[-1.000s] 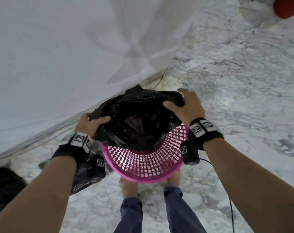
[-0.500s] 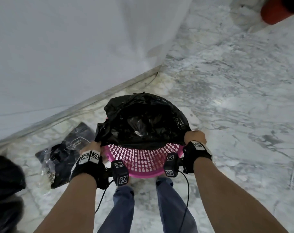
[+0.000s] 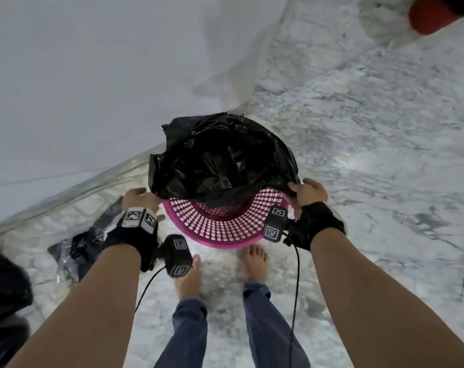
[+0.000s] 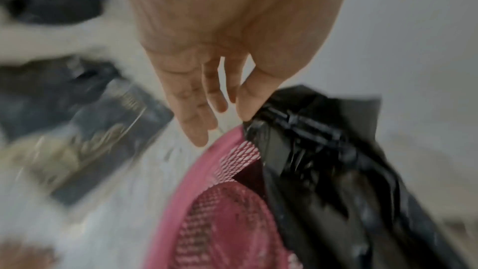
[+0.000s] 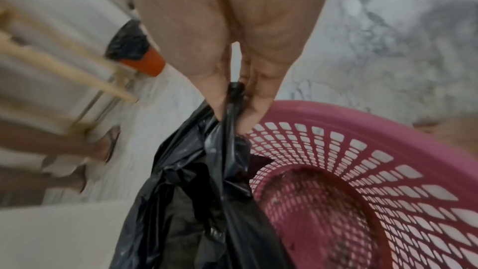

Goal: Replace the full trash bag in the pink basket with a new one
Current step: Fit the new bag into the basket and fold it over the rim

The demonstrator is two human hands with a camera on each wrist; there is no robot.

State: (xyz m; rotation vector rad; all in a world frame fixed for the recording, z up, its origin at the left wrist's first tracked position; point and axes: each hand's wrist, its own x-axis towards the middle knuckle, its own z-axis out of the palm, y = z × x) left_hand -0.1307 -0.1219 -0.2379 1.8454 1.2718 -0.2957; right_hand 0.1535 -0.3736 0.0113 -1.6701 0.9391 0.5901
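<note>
The pink basket (image 3: pixel 220 229) stands on the marble floor just in front of my bare feet. A black trash bag (image 3: pixel 220 160) is spread over its far half, while the near mesh wall is bare. At the basket's left side my left hand (image 3: pixel 139 199) holds the bag's edge; in the left wrist view the thumb (image 4: pixel 247 99) lies against the black trash bag (image 4: pixel 310 140) with the other fingers straight above the pink basket (image 4: pixel 207 201). My right hand (image 3: pixel 306 193) is at the right rim and pinches a bunched fold of the black trash bag (image 5: pixel 232 109) above the pink basket (image 5: pixel 362 161).
A clear packet of dark bags (image 3: pixel 74 253) lies on the floor to the left, with a full black bag (image 3: pixel 5 288) at the left edge. A white wall (image 3: pixel 92 75) rises behind the basket. A red bin (image 3: pixel 432 14) stands far right. Wrist-camera cables hang by my legs.
Both hands came down from the top of the bag to the basket's sides, then rose slightly. The bag now lies spread over the far rim.
</note>
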